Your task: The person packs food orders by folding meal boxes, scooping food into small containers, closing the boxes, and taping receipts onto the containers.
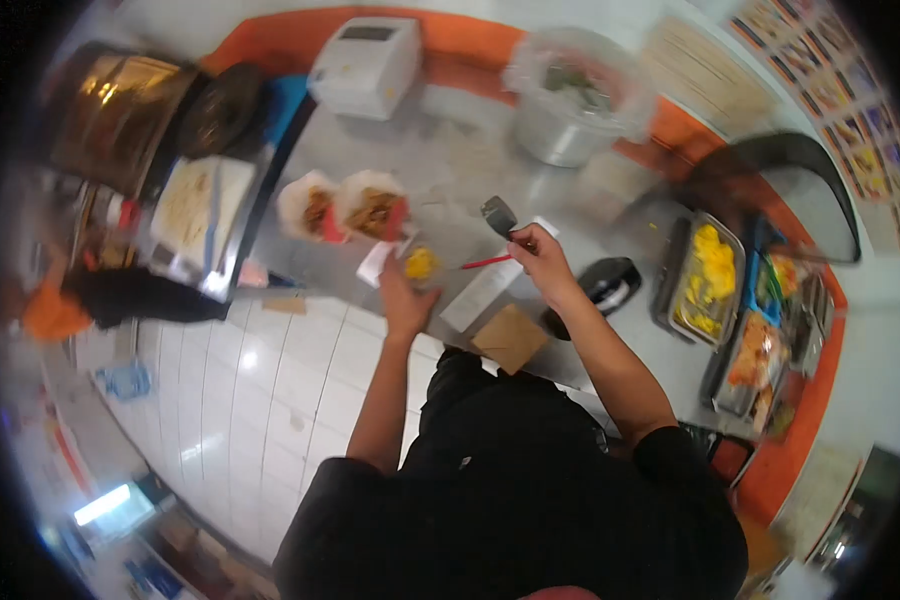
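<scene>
My left hand (407, 303) is at the counter's front edge, its fingers and thumb around a white paper food holder (374, 264). Yellow food (422, 263) shows beside the fingers. My right hand (542, 260) is closed in a pinch on a utensil with a dark, squarish head (498, 215), which points up and left. A thin red stick (485, 263) extends leftward just below these fingers; whether it joins the utensil I cannot tell. Two white-and-red paper cups (375, 212) with brown food stand beyond my left hand.
A white printer-like machine (365, 65) and a plastic-lined metal pot (560, 130) stand at the back. At right are a metal tray of yellow food (705, 275), more food trays (755, 355) and a black bottle (607, 285). Another person's dark sleeve (150, 295) shows at left.
</scene>
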Demonstrator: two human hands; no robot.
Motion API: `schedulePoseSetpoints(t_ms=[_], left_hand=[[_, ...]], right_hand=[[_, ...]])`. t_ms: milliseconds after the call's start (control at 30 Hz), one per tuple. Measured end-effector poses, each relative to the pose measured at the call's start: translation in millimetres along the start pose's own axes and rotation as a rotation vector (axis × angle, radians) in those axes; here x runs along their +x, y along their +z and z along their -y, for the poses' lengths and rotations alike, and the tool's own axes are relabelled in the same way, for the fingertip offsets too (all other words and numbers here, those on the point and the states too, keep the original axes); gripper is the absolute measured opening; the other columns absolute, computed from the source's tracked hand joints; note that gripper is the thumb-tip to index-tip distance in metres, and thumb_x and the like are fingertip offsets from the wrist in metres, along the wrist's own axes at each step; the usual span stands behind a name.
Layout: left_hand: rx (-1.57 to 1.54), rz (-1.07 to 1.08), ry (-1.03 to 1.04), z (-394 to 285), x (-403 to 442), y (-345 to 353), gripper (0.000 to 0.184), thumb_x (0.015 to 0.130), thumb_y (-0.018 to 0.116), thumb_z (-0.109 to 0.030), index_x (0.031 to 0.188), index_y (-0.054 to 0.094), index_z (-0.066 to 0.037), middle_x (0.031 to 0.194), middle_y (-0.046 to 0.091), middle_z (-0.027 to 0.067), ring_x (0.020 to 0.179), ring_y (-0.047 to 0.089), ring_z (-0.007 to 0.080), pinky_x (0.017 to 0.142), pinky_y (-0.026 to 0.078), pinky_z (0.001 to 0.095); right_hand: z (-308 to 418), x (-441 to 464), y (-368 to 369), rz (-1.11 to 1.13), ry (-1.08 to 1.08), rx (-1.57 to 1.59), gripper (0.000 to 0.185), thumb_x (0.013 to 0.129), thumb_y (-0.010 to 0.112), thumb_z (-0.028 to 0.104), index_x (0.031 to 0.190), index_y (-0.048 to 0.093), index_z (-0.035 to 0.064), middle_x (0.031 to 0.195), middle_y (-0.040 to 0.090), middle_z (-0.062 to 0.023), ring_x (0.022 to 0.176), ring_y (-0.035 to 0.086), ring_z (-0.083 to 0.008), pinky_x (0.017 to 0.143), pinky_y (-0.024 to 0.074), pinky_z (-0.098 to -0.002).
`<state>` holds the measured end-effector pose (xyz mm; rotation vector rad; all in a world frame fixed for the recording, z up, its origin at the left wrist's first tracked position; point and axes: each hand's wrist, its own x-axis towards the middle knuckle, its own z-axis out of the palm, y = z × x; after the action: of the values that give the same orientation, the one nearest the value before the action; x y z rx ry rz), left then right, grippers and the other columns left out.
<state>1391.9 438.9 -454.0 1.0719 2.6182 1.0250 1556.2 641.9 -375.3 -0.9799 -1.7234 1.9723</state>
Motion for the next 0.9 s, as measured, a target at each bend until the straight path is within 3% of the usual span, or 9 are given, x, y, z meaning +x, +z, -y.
schedulePoseSetpoints(t_ms=[133, 200, 267, 300, 367, 467, 667, 733, 900], left_hand=[[0.050, -0.070, 0.169, -7.9, -9.4, -0.6, 0.101, 0.069, 0.077, -0.041, 0.143, 0.027, 0.007, 0.145, 0.032, 0.0296, 0.136, 0.027, 0.0447, 0.113, 0.019, 0.0513], [0.074, -0.106, 0.179, -36.9, -12.3, -6.2, 0.098, 0.072, 0.077, -0.036, 0.145, 0.025, 0.003, 0.146, 0.030, 0.0270, 0.136, 0.026, 0.0436, 0.112, 0.021, 0.0517], [-0.084, -0.089, 0.168, -76.6, -13.4, -6.5, 0.092, 0.074, 0.075, -0.027, 0.144, 0.026, 0.005, 0.142, 0.033, 0.0287, 0.134, 0.028, 0.0448, 0.112, 0.020, 0.0516], [-0.095, -0.049, 0.148, -94.2, -14.7, -6.1, 0.090, 0.074, 0.075, -0.022, 0.144, 0.025, 0.004, 0.142, 0.032, 0.0284, 0.134, 0.028, 0.0446, 0.112, 0.021, 0.0510], [-0.126, 0.015, 0.169, -121.7, -14.9, -3.6, 0.082, 0.077, 0.071, -0.011, 0.144, 0.025, 0.002, 0.143, 0.028, 0.0277, 0.134, 0.025, 0.0446, 0.111, 0.024, 0.0497], [-0.172, 0.044, 0.155, -159.5, -18.3, 10.1, 0.079, 0.078, 0.069, -0.009, 0.144, 0.026, 0.000, 0.142, 0.027, 0.0273, 0.134, 0.025, 0.0447, 0.111, 0.023, 0.0504], [-0.094, 0.105, 0.235, -198.5, -37.3, 40.8, 0.078, 0.079, 0.068, -0.010, 0.144, 0.027, -0.002, 0.140, 0.029, 0.0270, 0.130, 0.030, 0.0447, 0.105, 0.031, 0.0506], [-0.125, 0.137, 0.223, -210.9, -46.3, 47.7, 0.078, 0.079, 0.068, -0.010, 0.144, 0.027, -0.002, 0.139, 0.028, 0.0274, 0.129, 0.030, 0.0446, 0.103, 0.033, 0.0502], [-0.116, 0.179, 0.255, -222.9, -64.3, 60.7, 0.077, 0.079, 0.067, -0.009, 0.144, 0.028, -0.003, 0.137, 0.029, 0.0278, 0.128, 0.032, 0.0440, 0.102, 0.034, 0.0493]], right_hand=[[-5.5, -57.2, -137.5, -0.486, -0.021, 0.072, 0.017, 0.088, 0.066, 0.012, 0.101, 0.058, 0.0042, 0.090, 0.059, -0.0027, 0.085, 0.052, -0.0112, 0.079, 0.0407, -0.0256], [-60.7, -78.9, -226.2, -0.753, -0.106, -0.088, 0.017, 0.088, 0.065, 0.013, 0.101, 0.058, 0.0034, 0.090, 0.061, -0.0062, 0.084, 0.057, -0.0166, 0.078, 0.0437, -0.0299], [-106.0, -104.6, -307.7, -1.217, -0.247, -0.615, 0.012, 0.086, 0.067, 0.010, 0.092, 0.059, 0.0055, 0.076, 0.058, -0.0030, 0.068, 0.055, -0.0143, 0.062, 0.0442, -0.0304], [-105.1, -118.4, -330.6, -1.233, -0.245, -0.613, 0.012, 0.086, 0.067, 0.010, 0.092, 0.059, 0.0055, 0.076, 0.058, -0.0030, 0.068, 0.055, -0.0143, 0.062, 0.0442, -0.0304], [-103.1, -132.3, -357.6, -1.298, 0.026, -0.662, 0.019, 0.084, 0.064, 0.014, 0.097, 0.060, 0.0006, 0.091, 0.064, -0.0197, 0.087, 0.062, -0.0378, 0.075, 0.0473, -0.0450], [-105.5, -124.1, -383.4, -1.260, 0.077, -0.753, 0.017, 0.083, 0.063, 0.012, 0.095, 0.060, 0.0005, 0.094, 0.064, -0.0221, 0.089, 0.061, -0.0404, 0.074, 0.0470, -0.0466], [-105.0, -87.3, -385.5, -1.226, -0.083, -0.969, 0.012, 0.083, 0.059, 0.008, 0.092, 0.056, 0.0005, 0.090, 0.059, -0.0260, 0.084, 0.058, -0.0453, 0.070, 0.0469, -0.0524], [-108.2, -79.1, -382.4, -1.198, 0.147, -0.975, 0.015, 0.082, 0.059, 0.005, 0.096, 0.058, 0.0005, 0.092, 0.059, -0.0256, 0.085, 0.061, -0.0440, 0.073, 0.0501, -0.0516], [-96.1, -75.5, -384.4, -0.989, 0.338, -1.025, 0.021, 0.087, 0.052, 0.007, 0.103, 0.062, -0.0001, 0.098, 0.063, -0.0243, 0.090, 0.064, -0.0419, 0.077, 0.0529, -0.0482]])
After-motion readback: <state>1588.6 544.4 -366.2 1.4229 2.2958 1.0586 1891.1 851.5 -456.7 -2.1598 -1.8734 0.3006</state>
